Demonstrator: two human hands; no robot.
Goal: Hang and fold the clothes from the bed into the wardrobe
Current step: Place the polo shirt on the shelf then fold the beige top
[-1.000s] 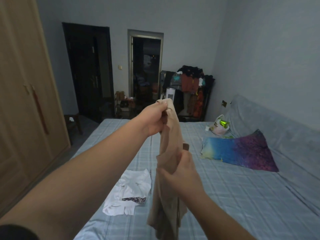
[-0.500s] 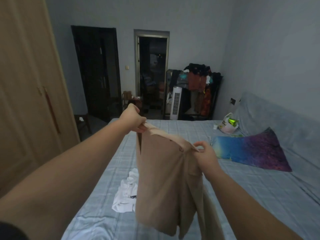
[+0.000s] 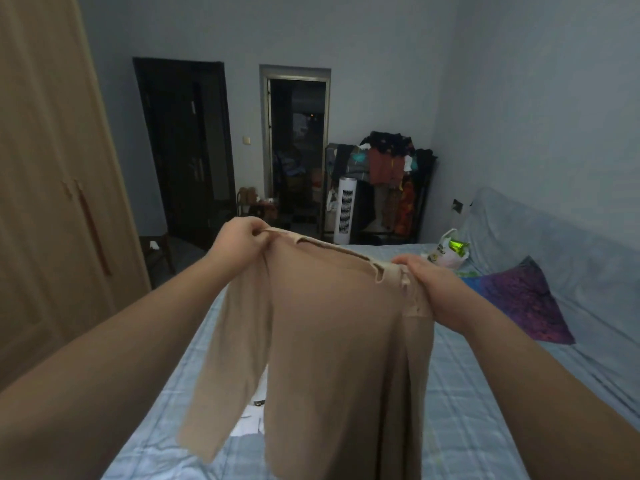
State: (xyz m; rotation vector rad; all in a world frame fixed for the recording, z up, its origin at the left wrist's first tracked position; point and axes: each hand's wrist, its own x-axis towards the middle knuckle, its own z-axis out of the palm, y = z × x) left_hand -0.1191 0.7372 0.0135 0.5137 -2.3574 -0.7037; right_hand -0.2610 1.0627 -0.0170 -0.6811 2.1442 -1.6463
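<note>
A beige long-sleeved top (image 3: 329,341) hangs spread out in front of me over the bed (image 3: 485,393). My left hand (image 3: 242,239) pinches its left shoulder, and my right hand (image 3: 433,285) grips its right shoulder. One sleeve dangles at the lower left. A white garment (image 3: 251,419) lies on the bed behind the top, mostly hidden by it. The wooden wardrobe (image 3: 45,202) stands at the left with its doors shut.
A purple and blue pillow (image 3: 519,299) and a plastic bag (image 3: 446,252) lie at the bed's right side. A loaded clothes rack (image 3: 388,181) and a white tower fan (image 3: 345,211) stand beyond the bed's far end. Two dark doorways are in the back wall.
My hands have moved apart, and the bunched beige top is now stretched wide by its shoulders. The view has shifted a little to the left.
</note>
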